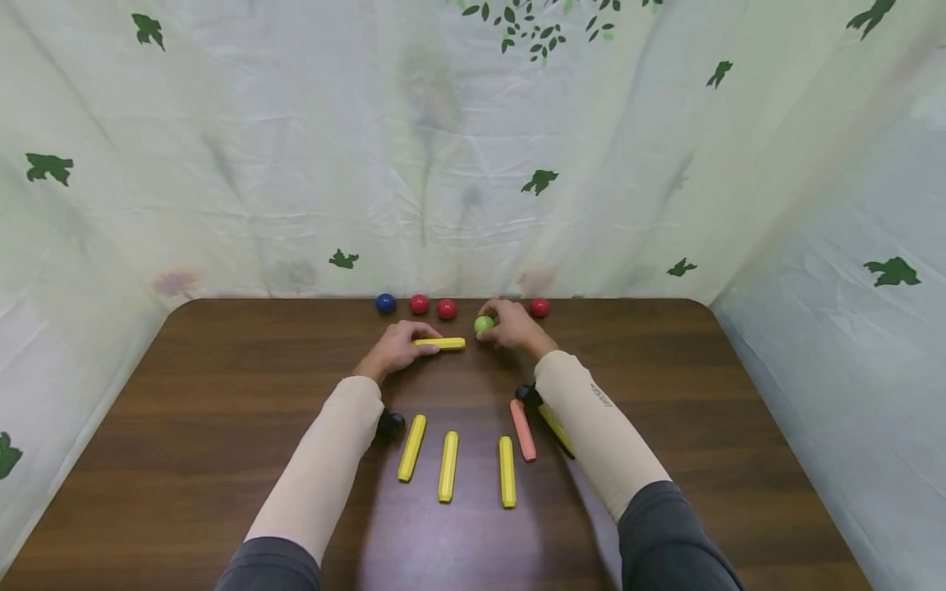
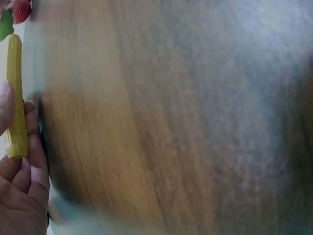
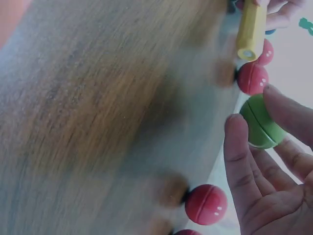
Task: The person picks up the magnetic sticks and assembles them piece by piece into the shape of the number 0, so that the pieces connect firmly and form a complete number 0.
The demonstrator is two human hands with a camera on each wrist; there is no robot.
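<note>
Gripping the yellow ridged stick (image 1: pixel 452 344) with the fingers of your left hand (image 1: pixel 399 348) and the green ball (image 1: pixel 484 324) with your right hand (image 1: pixel 516 327), both mid-frame, you'd likely do best pinching lightly, clear of the nearest red ball (image 1: pixel 447 309)

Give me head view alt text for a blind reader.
A person's left hand holds a yellow stick and their right hand a green ball at a brown table. Red balls and a blue ball line its far edge; a pink stick and more yellow sticks lie nearer.
</note>
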